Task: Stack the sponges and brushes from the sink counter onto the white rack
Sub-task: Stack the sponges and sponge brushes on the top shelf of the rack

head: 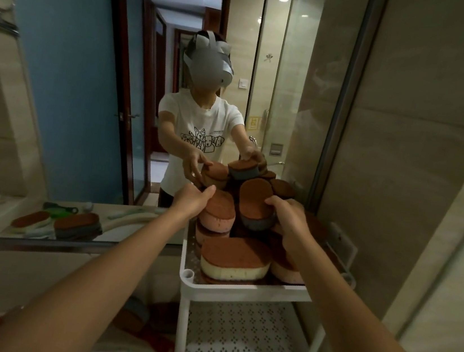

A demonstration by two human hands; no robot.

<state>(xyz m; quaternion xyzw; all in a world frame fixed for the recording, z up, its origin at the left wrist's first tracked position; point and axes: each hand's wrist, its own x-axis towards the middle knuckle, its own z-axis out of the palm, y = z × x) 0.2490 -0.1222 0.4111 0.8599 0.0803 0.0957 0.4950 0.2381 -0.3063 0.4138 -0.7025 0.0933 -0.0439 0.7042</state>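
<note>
- Step in hand: placing on the pile. Both hands are at the heap of sponges on the top shelf of the white rack (242, 288), so I judge that a sponge is being added or settled.
- The right hand (290, 219) grips a grey-backed sponge (255, 205). The thumb lies on its brown scouring face and the fingers are curled under the grey foam. The sponge is tilted, leaning on the pile rather than lying flat.
- The left hand (190, 200) holds the near-left end of the top pink sponge (217, 211). The thumb is on top and the fingers are wrapped round the far side, seemingly to steady that stack.
- A cream-backed sponge (234, 257) lies flat at the front of the shelf, touching the pink stack behind it.
- The next move calls for laying the grey-backed sponge level on a firm spot. The heap is uneven and could slide, so the steadying hand should let go last.
- Work remains: the mirror (67, 95) shows another grey sponge (79, 225) and brushes on the sink counter. The rack's perforated lower shelf (244, 343) holds nothing that shows.
- Writing: the reflected T-shirt (200, 139) carries a line drawing of dogs with small print too fine to read. A yellow sticker (254, 122) on the glass is also illegible. No brand shows on the sponges.
</note>
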